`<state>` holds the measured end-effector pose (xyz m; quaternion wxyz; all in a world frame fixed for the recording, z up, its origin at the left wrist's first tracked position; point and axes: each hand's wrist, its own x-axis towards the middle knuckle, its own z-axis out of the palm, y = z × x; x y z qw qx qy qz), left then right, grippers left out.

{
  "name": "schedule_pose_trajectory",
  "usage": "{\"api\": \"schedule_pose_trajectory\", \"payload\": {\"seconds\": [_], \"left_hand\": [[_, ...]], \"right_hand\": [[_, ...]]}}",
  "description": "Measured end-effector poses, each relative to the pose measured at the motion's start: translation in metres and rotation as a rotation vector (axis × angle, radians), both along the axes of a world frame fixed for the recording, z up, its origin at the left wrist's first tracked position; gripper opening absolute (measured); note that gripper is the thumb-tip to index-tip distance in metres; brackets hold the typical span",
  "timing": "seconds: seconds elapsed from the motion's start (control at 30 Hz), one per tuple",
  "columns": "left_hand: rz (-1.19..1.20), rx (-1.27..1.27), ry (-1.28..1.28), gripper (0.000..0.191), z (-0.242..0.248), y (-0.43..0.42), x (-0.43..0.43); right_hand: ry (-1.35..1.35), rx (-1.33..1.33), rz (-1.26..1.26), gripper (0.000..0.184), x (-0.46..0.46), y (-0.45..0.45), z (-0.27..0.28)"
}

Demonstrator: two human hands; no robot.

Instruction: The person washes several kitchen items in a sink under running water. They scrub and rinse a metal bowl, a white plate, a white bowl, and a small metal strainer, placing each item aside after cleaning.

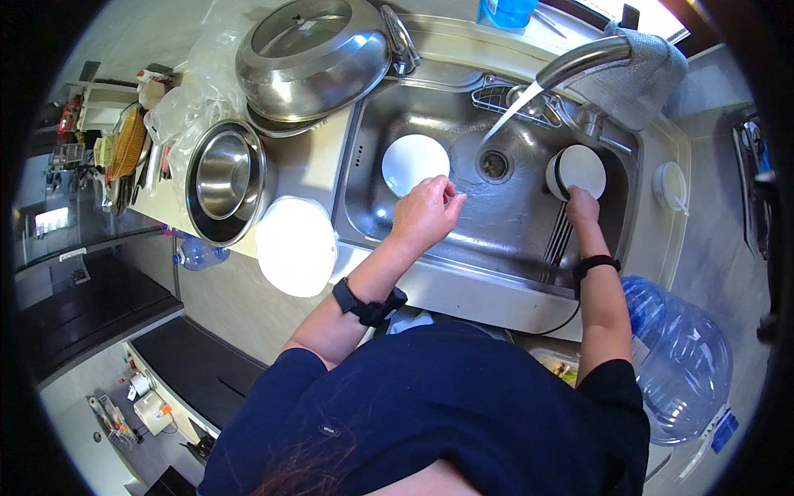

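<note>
Water runs from the curved metal faucet point(583, 59) into the stainless steel sink point(496, 229), landing near the drain point(495, 166). My left hand point(428, 211) is over the left half of the basin with its fingers curled, just below a round white dish point(415, 164); whether it touches the dish cannot be told. At the right side of the basin, my right hand point(583, 208) grips the near rim of a white bowl point(584, 170), which overlaps another dark-rimmed bowl. Several chopsticks point(558, 239) lie beneath that hand, against the near right part of the basin.
Left of the sink stand a large lidded steel pot point(313, 62), nested steel bowls point(223, 177) and a white round container point(296, 247). A wire rack point(515, 105) sits at the basin's far edge. A cloth point(639, 80) hangs on the faucet; a large plastic bottle point(682, 366) stands at right.
</note>
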<state>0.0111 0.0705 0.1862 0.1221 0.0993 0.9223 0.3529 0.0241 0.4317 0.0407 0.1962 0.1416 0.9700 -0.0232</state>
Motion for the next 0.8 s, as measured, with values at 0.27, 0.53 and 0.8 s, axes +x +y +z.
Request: {"api": "schedule_pose_trajectory", "payload": {"seconds": [0.27, 0.53, 0.8], "left_hand": [[-0.056, 0.04, 0.004, 0.022, -0.034, 0.017, -0.016], [-0.017, 0.321, 0.379, 0.03, -0.051, 0.073, -0.046], [-0.114, -0.017, -0.26, 0.043, -0.037, 0.126, -0.141]], "right_hand": [[0.229, 0.026, 0.074, 0.012, 0.01, -0.009, 0.032], [0.596, -1.247, -0.418, 0.02, -0.007, -0.092, 0.07], [0.45, -1.777, -0.62, 0.025, -0.024, -0.154, 0.086]]}}
